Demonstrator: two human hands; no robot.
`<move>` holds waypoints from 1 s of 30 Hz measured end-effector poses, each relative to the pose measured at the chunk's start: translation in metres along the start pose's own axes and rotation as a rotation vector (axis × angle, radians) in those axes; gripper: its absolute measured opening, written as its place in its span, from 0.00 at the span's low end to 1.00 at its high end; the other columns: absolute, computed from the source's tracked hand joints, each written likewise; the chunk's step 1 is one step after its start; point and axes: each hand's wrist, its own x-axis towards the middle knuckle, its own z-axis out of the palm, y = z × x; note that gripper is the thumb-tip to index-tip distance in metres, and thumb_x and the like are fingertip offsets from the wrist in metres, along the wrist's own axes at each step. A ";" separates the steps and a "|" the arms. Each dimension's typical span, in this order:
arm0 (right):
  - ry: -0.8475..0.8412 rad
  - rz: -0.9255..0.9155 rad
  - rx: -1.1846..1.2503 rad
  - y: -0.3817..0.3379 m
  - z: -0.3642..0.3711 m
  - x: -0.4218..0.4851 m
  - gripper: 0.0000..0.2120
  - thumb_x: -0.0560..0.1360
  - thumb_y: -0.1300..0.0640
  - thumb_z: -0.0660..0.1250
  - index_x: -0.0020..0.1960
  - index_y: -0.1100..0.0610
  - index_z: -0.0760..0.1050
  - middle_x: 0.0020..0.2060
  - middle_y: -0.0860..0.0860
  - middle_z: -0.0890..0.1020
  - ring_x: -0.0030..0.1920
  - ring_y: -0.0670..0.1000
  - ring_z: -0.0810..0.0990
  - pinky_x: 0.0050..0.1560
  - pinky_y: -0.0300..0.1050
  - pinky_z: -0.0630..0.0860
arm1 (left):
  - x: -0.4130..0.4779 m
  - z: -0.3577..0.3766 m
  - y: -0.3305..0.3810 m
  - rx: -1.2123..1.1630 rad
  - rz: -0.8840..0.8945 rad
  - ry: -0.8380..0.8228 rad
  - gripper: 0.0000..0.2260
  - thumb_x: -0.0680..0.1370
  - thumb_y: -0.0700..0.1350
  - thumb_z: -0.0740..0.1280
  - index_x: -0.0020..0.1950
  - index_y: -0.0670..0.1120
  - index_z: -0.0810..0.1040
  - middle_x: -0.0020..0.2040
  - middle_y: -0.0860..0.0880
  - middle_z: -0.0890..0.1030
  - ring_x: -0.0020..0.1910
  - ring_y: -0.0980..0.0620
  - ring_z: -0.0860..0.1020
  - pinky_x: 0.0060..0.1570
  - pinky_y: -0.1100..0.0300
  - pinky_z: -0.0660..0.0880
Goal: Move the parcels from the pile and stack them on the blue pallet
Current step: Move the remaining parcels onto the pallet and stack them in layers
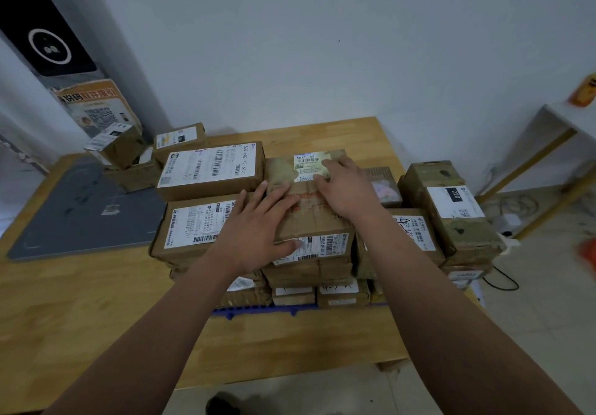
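Both hands press down on a brown parcel [309,208] lying on top of the stack on the blue pallet [254,312], toward the right edge of the wooden table [96,311]. The left hand [258,224] lies flat over the parcel's left edge, with fingers straight across the taped top and the thumb on the labelled near face. The right hand [346,189] rests flat on the far right part of the top, fingertips on a pale label. Neither hand clasps the box; both are spread and bearing down on it.

The parcel's long axis runs away from the person, toward the table's far edge. It sits between the two wrists, with the left hand a little nearer its near end. It looks set in place, so the coming move is likely a release and a reach to the left. There a few other parcels [129,159] lie heaped near the table's far left corner, behind a grey mat [80,211]. The left hand is the closer one to that heap.
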 end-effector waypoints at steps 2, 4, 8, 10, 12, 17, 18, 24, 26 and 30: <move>-0.005 -0.002 -0.024 -0.002 -0.003 -0.003 0.24 0.80 0.43 0.56 0.72 0.54 0.68 0.73 0.59 0.65 0.69 0.63 0.67 0.66 0.57 0.67 | 0.000 -0.002 0.001 0.015 -0.003 -0.015 0.40 0.69 0.73 0.48 0.78 0.58 0.50 0.79 0.58 0.44 0.78 0.50 0.40 0.75 0.43 0.42; 0.014 -0.008 -0.037 -0.003 -0.009 -0.007 0.24 0.81 0.43 0.56 0.71 0.54 0.68 0.72 0.58 0.67 0.68 0.63 0.67 0.65 0.57 0.68 | 0.000 -0.005 0.001 0.031 -0.002 -0.048 0.39 0.72 0.72 0.54 0.78 0.58 0.48 0.79 0.58 0.42 0.78 0.49 0.39 0.75 0.43 0.42; 0.104 -0.032 -0.016 -0.007 -0.022 -0.014 0.23 0.81 0.45 0.57 0.72 0.54 0.68 0.69 0.56 0.69 0.67 0.62 0.68 0.63 0.55 0.68 | -0.001 -0.013 0.002 -0.029 -0.030 -0.074 0.45 0.67 0.76 0.50 0.79 0.56 0.46 0.79 0.55 0.44 0.78 0.49 0.39 0.75 0.43 0.41; 0.125 -0.066 -0.014 -0.015 -0.025 -0.019 0.22 0.80 0.46 0.59 0.71 0.53 0.69 0.69 0.56 0.70 0.67 0.61 0.68 0.64 0.56 0.69 | -0.005 -0.015 0.002 -0.052 -0.041 -0.035 0.44 0.67 0.76 0.45 0.79 0.56 0.44 0.80 0.54 0.45 0.78 0.49 0.40 0.75 0.43 0.42; 0.141 -0.112 0.001 -0.027 -0.024 -0.026 0.21 0.80 0.47 0.60 0.71 0.53 0.70 0.68 0.55 0.71 0.67 0.60 0.67 0.65 0.58 0.68 | -0.012 -0.017 0.002 -0.086 -0.073 0.030 0.41 0.70 0.75 0.43 0.79 0.56 0.44 0.80 0.54 0.47 0.78 0.49 0.41 0.75 0.43 0.43; 0.140 -0.216 0.013 -0.064 -0.015 -0.047 0.20 0.79 0.50 0.60 0.69 0.54 0.71 0.69 0.56 0.71 0.69 0.58 0.67 0.69 0.56 0.65 | -0.035 -0.033 0.000 -0.172 -0.240 0.273 0.29 0.78 0.65 0.52 0.76 0.54 0.60 0.77 0.53 0.61 0.77 0.49 0.56 0.73 0.42 0.58; 0.132 -0.233 0.029 -0.072 -0.012 -0.051 0.20 0.79 0.50 0.61 0.70 0.55 0.71 0.69 0.56 0.70 0.69 0.58 0.66 0.69 0.56 0.65 | -0.041 -0.037 -0.001 -0.174 -0.283 0.319 0.26 0.78 0.61 0.57 0.75 0.54 0.63 0.76 0.53 0.63 0.75 0.50 0.60 0.70 0.43 0.63; 0.081 -0.304 0.078 -0.122 0.007 -0.060 0.21 0.80 0.50 0.61 0.71 0.54 0.69 0.72 0.54 0.68 0.72 0.57 0.63 0.72 0.57 0.63 | -0.078 -0.056 -0.025 -0.198 -0.473 0.463 0.23 0.77 0.50 0.65 0.72 0.54 0.67 0.69 0.52 0.71 0.65 0.49 0.72 0.55 0.51 0.75; 0.072 -0.345 0.059 -0.142 0.012 -0.061 0.22 0.80 0.50 0.61 0.72 0.53 0.68 0.73 0.54 0.66 0.73 0.56 0.63 0.73 0.55 0.63 | -0.086 -0.063 -0.038 -0.177 -0.530 0.476 0.21 0.77 0.50 0.64 0.71 0.54 0.68 0.68 0.52 0.71 0.62 0.49 0.73 0.51 0.51 0.75; 0.055 -0.423 0.054 -0.186 0.024 -0.061 0.19 0.80 0.51 0.62 0.70 0.52 0.70 0.72 0.51 0.67 0.70 0.55 0.66 0.68 0.52 0.68 | -0.100 -0.075 -0.073 -0.182 -0.626 0.519 0.15 0.77 0.49 0.64 0.64 0.56 0.75 0.60 0.54 0.75 0.55 0.50 0.76 0.41 0.58 0.71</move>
